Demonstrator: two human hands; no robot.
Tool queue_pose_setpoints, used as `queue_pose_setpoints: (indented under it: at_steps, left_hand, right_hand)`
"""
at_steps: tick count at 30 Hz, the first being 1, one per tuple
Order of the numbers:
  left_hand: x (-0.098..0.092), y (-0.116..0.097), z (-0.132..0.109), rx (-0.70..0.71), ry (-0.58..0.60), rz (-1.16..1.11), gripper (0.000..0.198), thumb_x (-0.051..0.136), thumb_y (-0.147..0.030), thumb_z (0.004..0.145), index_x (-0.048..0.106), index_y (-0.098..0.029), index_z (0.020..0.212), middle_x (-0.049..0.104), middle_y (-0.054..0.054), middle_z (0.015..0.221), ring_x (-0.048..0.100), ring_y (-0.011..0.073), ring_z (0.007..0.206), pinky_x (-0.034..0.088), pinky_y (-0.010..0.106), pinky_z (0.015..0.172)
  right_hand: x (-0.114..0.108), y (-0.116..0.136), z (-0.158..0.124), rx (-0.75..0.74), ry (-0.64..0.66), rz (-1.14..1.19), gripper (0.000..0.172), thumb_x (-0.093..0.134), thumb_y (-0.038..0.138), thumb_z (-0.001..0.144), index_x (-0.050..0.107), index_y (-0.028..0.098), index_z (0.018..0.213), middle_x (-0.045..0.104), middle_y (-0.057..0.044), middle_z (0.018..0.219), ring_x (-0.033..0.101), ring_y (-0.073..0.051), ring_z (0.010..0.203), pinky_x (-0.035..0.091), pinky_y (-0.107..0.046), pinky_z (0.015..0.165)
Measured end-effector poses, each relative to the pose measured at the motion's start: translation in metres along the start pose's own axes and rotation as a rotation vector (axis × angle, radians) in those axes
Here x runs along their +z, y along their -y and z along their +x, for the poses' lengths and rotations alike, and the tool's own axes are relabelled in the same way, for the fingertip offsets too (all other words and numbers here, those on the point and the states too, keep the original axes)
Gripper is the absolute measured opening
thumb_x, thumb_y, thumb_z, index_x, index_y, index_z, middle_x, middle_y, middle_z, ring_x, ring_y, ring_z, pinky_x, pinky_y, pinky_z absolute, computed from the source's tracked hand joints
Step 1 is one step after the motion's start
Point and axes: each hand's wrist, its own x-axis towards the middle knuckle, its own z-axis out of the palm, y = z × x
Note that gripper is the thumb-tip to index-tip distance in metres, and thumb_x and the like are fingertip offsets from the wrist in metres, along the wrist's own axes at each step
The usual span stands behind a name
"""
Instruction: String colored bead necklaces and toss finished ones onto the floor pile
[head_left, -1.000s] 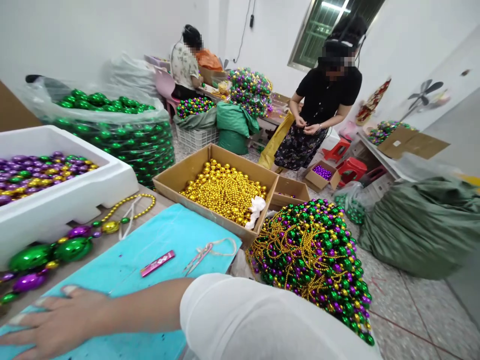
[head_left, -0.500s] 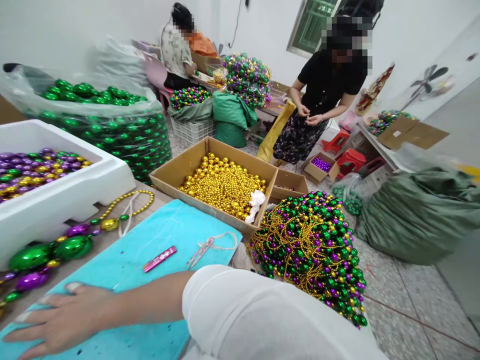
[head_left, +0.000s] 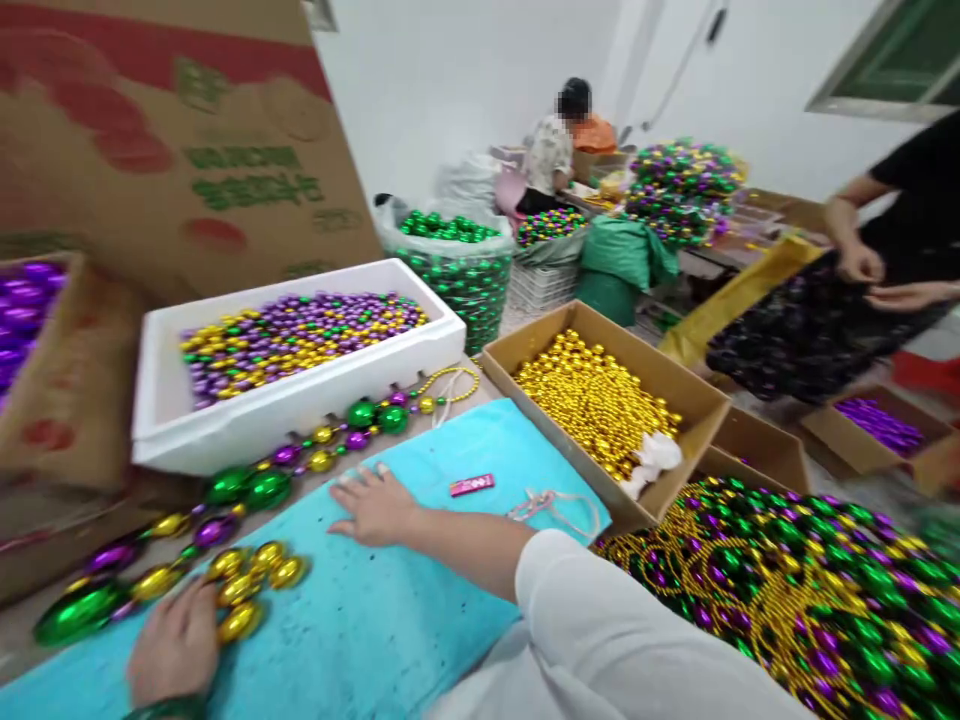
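My right hand (head_left: 375, 508) lies flat on a bright blue cloth (head_left: 352, 610), fingers spread and holding nothing. At the lower left, my left hand (head_left: 176, 640) rests palm down against several large shiny gold beads (head_left: 240, 590), its fingers stretched along their near side; the undersides of those fingers are hidden. Above both hands runs a string of green, purple and gold beads (head_left: 266, 488), ending in a small gold loop. Beyond my right hand, a pink wrapped stick (head_left: 472, 485) and thread snips with a white cord (head_left: 534, 505) lie on the cloth.
Behind the string stands a white foam box (head_left: 300, 395) of mixed beads. An open carton (head_left: 499, 355) of gold beads is beyond the cloth. A heap of bead necklaces (head_left: 787, 590) lies right. One person (head_left: 551, 150) sits far back; another person (head_left: 915, 230) stands right.
The view has swung left and down. My left hand and the loose gold beads now show at the lower left. My right hand remains flat on the cloth.
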Motion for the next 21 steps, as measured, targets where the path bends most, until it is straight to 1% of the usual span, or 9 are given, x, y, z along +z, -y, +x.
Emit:
queue_pose_setpoints:
  at_steps: [2, 4, 6, 8, 10, 12, 16, 18, 21]
  left_hand:
    - [0.009, 0.016, 0.002, -0.022, -0.060, -0.144, 0.037, 0.030, -0.052, 0.081, 0.065, -0.040, 0.085, 0.065, -0.014, 0.113, 0.055, 0.0263, 0.117, 0.041, 0.047, 0.107]
    - [0.014, 0.022, 0.003, -0.006, -0.077, -0.208, 0.041, 0.034, -0.056, 0.076, 0.066, -0.031, 0.085, 0.067, -0.002, 0.111, 0.055, 0.0305, 0.116, 0.039, 0.050, 0.107]
    - [0.013, 0.020, 0.002, 0.011, -0.075, -0.207, 0.048, 0.035, -0.056, 0.075, 0.067, -0.023, 0.088, 0.066, 0.008, 0.113, 0.056, 0.0321, 0.114, 0.040, 0.049, 0.106]
    - [0.008, 0.013, 0.000, 0.024, -0.090, -0.197, 0.051, 0.034, -0.054, 0.077, 0.067, -0.018, 0.091, 0.064, 0.013, 0.115, 0.056, 0.0321, 0.114, 0.041, 0.049, 0.105]
    - [0.003, 0.006, -0.004, 0.040, -0.104, -0.192, 0.049, 0.033, -0.051, 0.079, 0.067, -0.017, 0.092, 0.064, 0.014, 0.113, 0.058, 0.0316, 0.111, 0.043, 0.050, 0.102]
    - [0.001, 0.000, -0.006, 0.027, -0.118, -0.180, 0.048, 0.033, -0.048, 0.080, 0.067, -0.017, 0.093, 0.064, 0.014, 0.114, 0.058, 0.0301, 0.110, 0.044, 0.049, 0.102]
    - [0.002, 0.002, -0.009, -0.020, -0.107, -0.171, 0.047, 0.033, -0.044, 0.084, 0.067, -0.017, 0.101, 0.061, 0.013, 0.123, 0.053, 0.0267, 0.118, 0.039, 0.044, 0.106]
    - [0.004, 0.005, -0.010, -0.040, -0.088, -0.173, 0.047, 0.033, -0.043, 0.086, 0.065, -0.016, 0.107, 0.058, 0.012, 0.127, 0.050, 0.0255, 0.122, 0.036, 0.043, 0.108]
    - [0.008, 0.009, -0.011, -0.057, -0.054, -0.187, 0.045, 0.034, -0.042, 0.088, 0.065, -0.017, 0.110, 0.056, 0.011, 0.129, 0.047, 0.0248, 0.124, 0.033, 0.042, 0.109]
  right_hand:
    - [-0.002, 0.001, -0.002, 0.002, 0.015, 0.032, 0.066, 0.031, 0.058, 0.094, 0.037, 0.014, 0.143, 0.037, -0.011, 0.150, 0.027, -0.030, 0.140, 0.019, -0.055, 0.113]
    - [-0.005, 0.003, -0.004, 0.016, 0.030, 0.052, 0.066, 0.033, 0.057, 0.094, 0.036, 0.014, 0.144, 0.036, -0.011, 0.151, 0.025, -0.030, 0.141, 0.017, -0.054, 0.114]
    - [-0.010, 0.006, -0.002, 0.045, 0.056, 0.075, 0.065, 0.035, 0.056, 0.094, 0.037, 0.015, 0.144, 0.035, -0.011, 0.151, 0.024, -0.030, 0.141, 0.015, -0.053, 0.115]
    - [-0.021, 0.009, 0.003, 0.084, 0.118, 0.109, 0.063, 0.041, 0.053, 0.093, 0.040, 0.016, 0.143, 0.035, -0.011, 0.151, 0.027, -0.030, 0.141, 0.017, -0.053, 0.115]
    - [-0.038, 0.010, 0.014, 0.130, 0.190, 0.145, 0.060, 0.054, 0.049, 0.087, 0.049, 0.015, 0.137, 0.040, -0.013, 0.148, 0.036, -0.031, 0.136, 0.025, -0.050, 0.112]
    - [-0.062, 0.010, 0.028, 0.158, 0.206, 0.167, 0.053, 0.062, 0.042, 0.084, 0.058, 0.014, 0.128, 0.050, -0.015, 0.140, 0.048, -0.029, 0.127, 0.037, -0.042, 0.105]
    - [-0.103, 0.002, 0.057, 0.145, 0.200, 0.201, 0.033, 0.050, 0.033, 0.092, 0.067, 0.014, 0.112, 0.067, -0.012, 0.117, 0.060, -0.023, 0.108, 0.043, -0.033, 0.093]
    - [-0.111, -0.005, 0.064, 0.169, 0.168, 0.220, 0.031, 0.048, 0.030, 0.092, 0.069, 0.013, 0.107, 0.069, -0.010, 0.111, 0.061, -0.020, 0.103, 0.043, -0.030, 0.089]
    - [-0.110, -0.018, 0.057, 0.266, 0.109, 0.252, 0.027, 0.051, 0.030, 0.090, 0.071, 0.011, 0.092, 0.071, -0.007, 0.089, 0.062, -0.015, 0.080, 0.044, -0.024, 0.073]
